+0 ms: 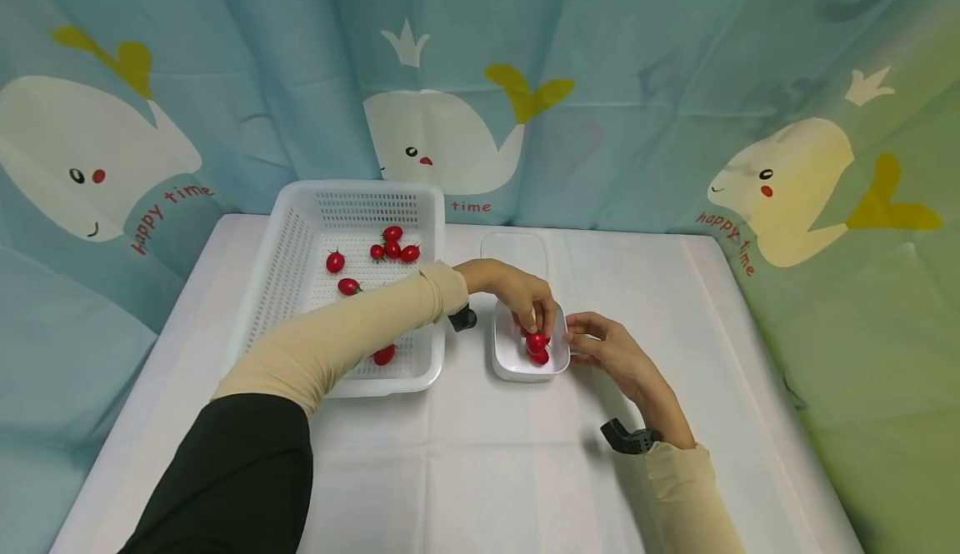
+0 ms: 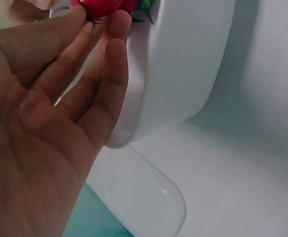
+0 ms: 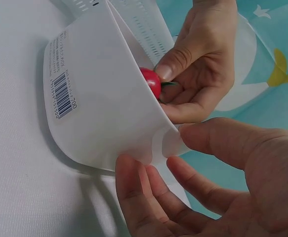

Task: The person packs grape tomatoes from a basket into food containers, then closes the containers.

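My left hand (image 1: 525, 294) reaches into a small white plastic box (image 1: 501, 362) and pinches a red cherry tomato (image 2: 97, 7) between thumb and fingertips. That tomato has a green stem (image 3: 168, 83), seen in the right wrist view. Below it in the box lies another cherry tomato (image 1: 538, 357). At the box's right side is my right hand (image 1: 618, 354), its fingertips touching the outer wall and rim. The right wrist view shows a barcode label (image 3: 62, 94) on the box. In the left wrist view, my left fingers cover part of the box's inside.
Left of the box stands a large white perforated basket (image 1: 431, 375) with several cherry tomatoes (image 1: 335, 262), partly hidden by my left sleeve. A clear lid (image 1: 517, 247) lies behind the box. A whale-print curtain (image 1: 615, 79) hangs along the back of the white table (image 1: 420, 487).
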A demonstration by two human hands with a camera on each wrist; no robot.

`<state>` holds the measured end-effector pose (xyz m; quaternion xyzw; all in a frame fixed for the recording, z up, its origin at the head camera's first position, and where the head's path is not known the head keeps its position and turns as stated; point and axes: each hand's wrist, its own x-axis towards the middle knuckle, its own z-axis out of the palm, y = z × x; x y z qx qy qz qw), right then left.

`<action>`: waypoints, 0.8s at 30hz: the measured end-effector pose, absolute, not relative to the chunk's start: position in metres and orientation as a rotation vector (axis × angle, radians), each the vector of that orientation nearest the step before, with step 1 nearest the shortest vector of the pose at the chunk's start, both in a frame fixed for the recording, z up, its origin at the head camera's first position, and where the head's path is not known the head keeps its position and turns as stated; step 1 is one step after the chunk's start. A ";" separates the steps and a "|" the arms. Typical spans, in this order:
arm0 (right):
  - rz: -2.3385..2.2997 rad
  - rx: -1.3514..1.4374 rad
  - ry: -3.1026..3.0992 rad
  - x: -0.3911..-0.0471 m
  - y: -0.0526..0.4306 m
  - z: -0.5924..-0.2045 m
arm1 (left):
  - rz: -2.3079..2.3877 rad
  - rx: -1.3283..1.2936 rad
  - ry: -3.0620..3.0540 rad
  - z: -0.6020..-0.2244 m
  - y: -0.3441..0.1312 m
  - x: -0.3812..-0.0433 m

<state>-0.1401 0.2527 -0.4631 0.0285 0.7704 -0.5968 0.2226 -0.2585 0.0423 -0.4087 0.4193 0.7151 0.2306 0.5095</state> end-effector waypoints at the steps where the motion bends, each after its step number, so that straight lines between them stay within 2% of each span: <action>1: -1.648 0.076 2.128 -0.140 0.253 -0.463 | 0.555 1.010 1.724 -0.409 0.042 -0.258; 15: -1.648 0.080 2.133 -0.141 0.252 -0.462 | 0.549 1.008 1.752 -0.402 0.039 -0.256; 24: -1.636 0.091 2.139 -0.141 0.252 -0.463 | 0.531 1.107 1.836 -0.380 0.029 -0.262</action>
